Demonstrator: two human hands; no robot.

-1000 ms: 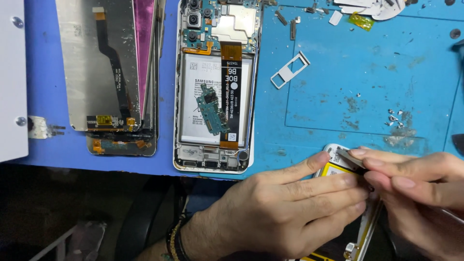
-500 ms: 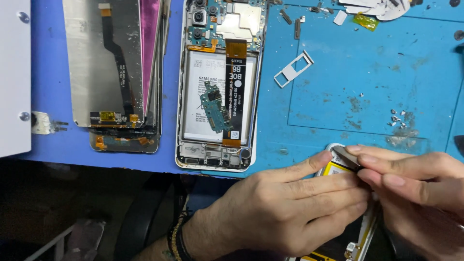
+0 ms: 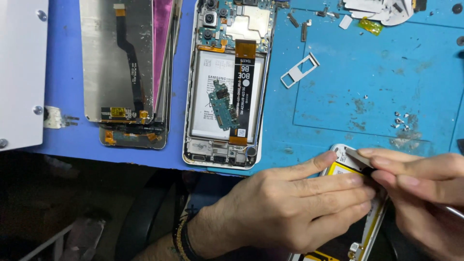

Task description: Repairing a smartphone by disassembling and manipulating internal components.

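- The left hand [image 3: 285, 212] lies at 5 o'clock in the view, its fingers [image 3: 338, 183] stretched out side by side and pressed flat onto a phone frame [image 3: 360, 227] with a yellow-edged inside.
- That phone frame sits at the near edge of the desk [image 3: 377, 92], at 4 o'clock, tilted and partly hanging over the edge; most of it is hidden under both hands.
- The right hand [image 3: 425, 193] comes in from 3 o'clock, its fingers pinched together on a small flat pale piece [image 3: 357, 157] at the frame's top corner.
- A dark bracelet [image 3: 186, 239] circles the left wrist.
- At 12 o'clock lies an opened phone [image 3: 227, 82] with its back off, acting as a shallow shell: inside it are a white battery [image 3: 208, 96], a black ribbon cable [image 3: 244, 92] with orange ends, a small green circuit board [image 3: 222, 104] resting loose on the battery, and camera modules [image 3: 210, 19] at the top.
- At 10 o'clock, a stack of display panels [image 3: 125, 63] lies face down, the top one with a black flex cable.
- A metal card tray [image 3: 299, 71] lies at 1 o'clock, just beside the opened phone.
- Tiny screws [image 3: 401, 121] are scattered at 2 o'clock on the blue mat.
- A white panel [image 3: 21, 72] fills the 9 o'clock edge.
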